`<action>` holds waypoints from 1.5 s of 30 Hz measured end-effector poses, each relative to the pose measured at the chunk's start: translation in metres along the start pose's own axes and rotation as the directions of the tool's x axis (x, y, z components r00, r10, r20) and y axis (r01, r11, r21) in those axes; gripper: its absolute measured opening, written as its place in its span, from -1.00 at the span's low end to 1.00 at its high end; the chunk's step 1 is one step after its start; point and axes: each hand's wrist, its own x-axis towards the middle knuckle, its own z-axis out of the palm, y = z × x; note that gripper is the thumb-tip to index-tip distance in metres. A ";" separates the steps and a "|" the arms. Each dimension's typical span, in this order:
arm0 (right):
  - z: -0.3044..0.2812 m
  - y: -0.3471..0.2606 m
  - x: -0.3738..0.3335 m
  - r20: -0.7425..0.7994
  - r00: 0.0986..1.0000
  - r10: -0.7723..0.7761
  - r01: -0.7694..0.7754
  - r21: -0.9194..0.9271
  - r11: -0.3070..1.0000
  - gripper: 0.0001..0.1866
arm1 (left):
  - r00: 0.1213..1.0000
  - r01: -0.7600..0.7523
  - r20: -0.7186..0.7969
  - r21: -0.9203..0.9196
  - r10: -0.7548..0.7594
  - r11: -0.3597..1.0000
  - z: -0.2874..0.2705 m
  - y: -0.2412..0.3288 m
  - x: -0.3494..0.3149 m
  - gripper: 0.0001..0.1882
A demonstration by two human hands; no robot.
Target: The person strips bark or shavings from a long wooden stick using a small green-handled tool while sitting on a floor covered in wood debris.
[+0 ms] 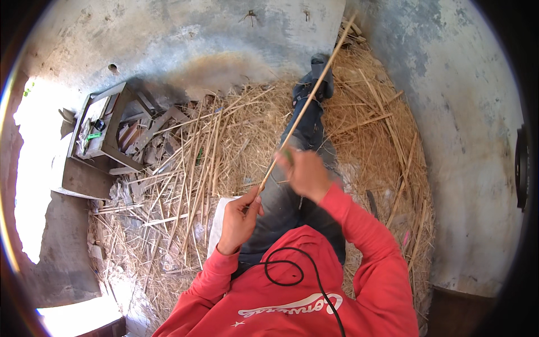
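A long, thin, pale wooden or bamboo stick (310, 100) runs from my lap up toward the far wall, slanting to the right. Its near end is pinched between the thumb and fingers of my left hand (240, 221). Farther up, my right hand (307, 175) is closed beside the stick, slightly smeared by motion. A bit of green handle (287, 155) shows in its grip, and a thin grey curved edge lies against the stick below it. The tool looks like a small blade, but its exact kind is unclear. My outstretched leg (306, 126) lies beneath the stick.
Straw, shavings and loose split sticks (208, 151) cover the floor on both sides. At the left, a wooden frame like an overturned stool (106, 121) holds small items, one bright green. Worn plaster walls (460, 140) stand close at the right and far side. A black cord (317, 269) hangs over my red sweatshirt.
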 end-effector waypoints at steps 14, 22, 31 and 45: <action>-0.003 0.006 0.008 -0.038 0.997 -0.065 0.064 -0.031 0.997 -0.32 | 0.999 0.032 0.031 -0.103 -0.029 0.994 -0.003 0.004 0.003 -0.67; -0.003 -0.013 -0.006 0.060 0.994 -0.095 0.099 -0.057 0.993 -0.29 | 0.999 0.003 0.034 -0.056 -0.001 0.998 -0.005 0.007 0.010 -0.66; -0.010 -0.004 -0.004 0.035 0.990 -0.135 0.139 -0.145 0.980 -0.32 | 1.000 0.010 0.020 -0.106 -0.008 0.994 -0.001 0.010 0.011 -0.64; -0.003 -0.015 -0.020 -0.032 0.979 -0.201 0.193 -0.169 0.967 -0.40 | 0.995 -0.040 -0.094 -0.031 0.037 0.999 0.015 0.010 0.021 -0.63</action>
